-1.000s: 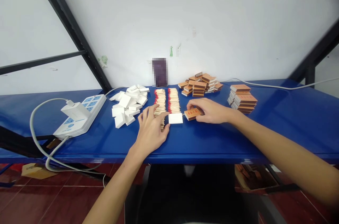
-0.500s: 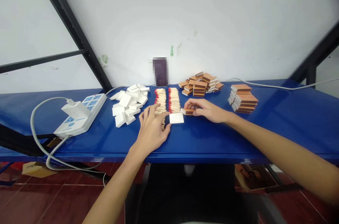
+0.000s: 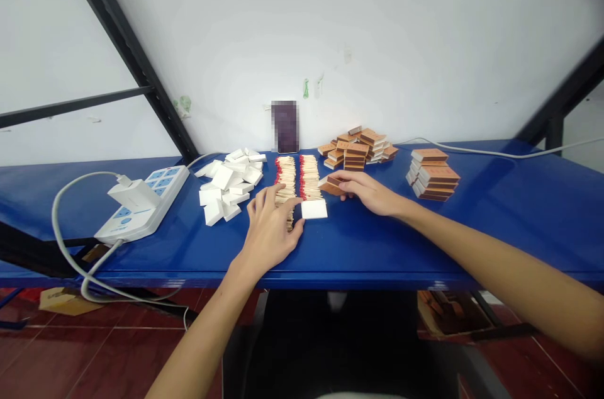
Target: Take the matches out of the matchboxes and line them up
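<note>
My right hand [image 3: 365, 191] pinches an orange-brown matchbox [image 3: 332, 185] between thumb and fingers, its pale end pointing left and tilted. Just below it a white box piece [image 3: 314, 209] lies flat on the blue table, against the near end of the right row of matches [image 3: 309, 175]. My left hand [image 3: 271, 226] rests over the near part of the left row of matches [image 3: 285, 174], fingers spread. Its index fingertip and thumb tip are at the left edge of the white piece; whether they press on it I cannot tell. Both rows show red heads.
A loose pile of white box pieces [image 3: 226, 180] lies left of the matches. Matchboxes are heaped [image 3: 361, 147] at the back and stacked [image 3: 433, 175] at the right. A power strip [image 3: 146, 207] with a plugged-in charger is far left; a dark pixelated rectangle [image 3: 285, 127] leans on the wall.
The matchbox in my right hand has been turned and lifted slightly, so more of its upper face shows. My left hand and the white piece have stayed in place.
</note>
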Demonstrator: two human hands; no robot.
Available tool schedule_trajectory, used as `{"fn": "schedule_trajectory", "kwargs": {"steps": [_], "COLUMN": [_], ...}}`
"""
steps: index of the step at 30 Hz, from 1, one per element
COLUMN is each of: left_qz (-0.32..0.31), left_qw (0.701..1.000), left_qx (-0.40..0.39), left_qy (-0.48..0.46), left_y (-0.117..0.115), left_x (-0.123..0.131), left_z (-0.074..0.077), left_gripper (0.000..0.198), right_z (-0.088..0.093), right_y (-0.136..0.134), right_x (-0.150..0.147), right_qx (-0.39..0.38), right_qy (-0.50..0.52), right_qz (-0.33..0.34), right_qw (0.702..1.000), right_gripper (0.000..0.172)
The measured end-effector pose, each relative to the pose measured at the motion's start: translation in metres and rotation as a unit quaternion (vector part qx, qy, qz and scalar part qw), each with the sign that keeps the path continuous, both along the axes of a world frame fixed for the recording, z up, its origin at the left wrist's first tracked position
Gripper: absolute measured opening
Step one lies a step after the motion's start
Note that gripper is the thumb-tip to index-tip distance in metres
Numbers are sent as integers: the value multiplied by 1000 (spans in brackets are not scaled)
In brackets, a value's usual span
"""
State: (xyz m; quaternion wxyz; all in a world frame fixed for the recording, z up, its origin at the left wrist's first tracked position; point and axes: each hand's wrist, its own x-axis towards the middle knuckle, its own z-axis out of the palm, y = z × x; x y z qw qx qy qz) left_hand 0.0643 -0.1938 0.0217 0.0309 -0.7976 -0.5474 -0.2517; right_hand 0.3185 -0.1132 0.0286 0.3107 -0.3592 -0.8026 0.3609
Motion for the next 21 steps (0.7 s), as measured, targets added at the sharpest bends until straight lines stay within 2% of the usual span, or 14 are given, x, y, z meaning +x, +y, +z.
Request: {"fn": "schedule_trajectory", "kwargs": {"steps": [6,14,21], "left_qz": [1,0,1], "left_qw": [1000,1000,1000], "left_qx": [5,3,-1], "left_qy": [2,3,2], "left_y": [0,0,0], "left_x": [0,0,0], "left_z": [0,-1,-1], "left_gripper": [36,36,36], "right_z": [6,2,-7], "right_y": [-8,-10,-5], "right_x": [-8,-13,-16], "right_qx": [-36,-31,-51], "right_qy": [105,71,82], "right_qz": [23,0,24], "right_qw": [994,997,995], "right_gripper": [47,42,47]}}
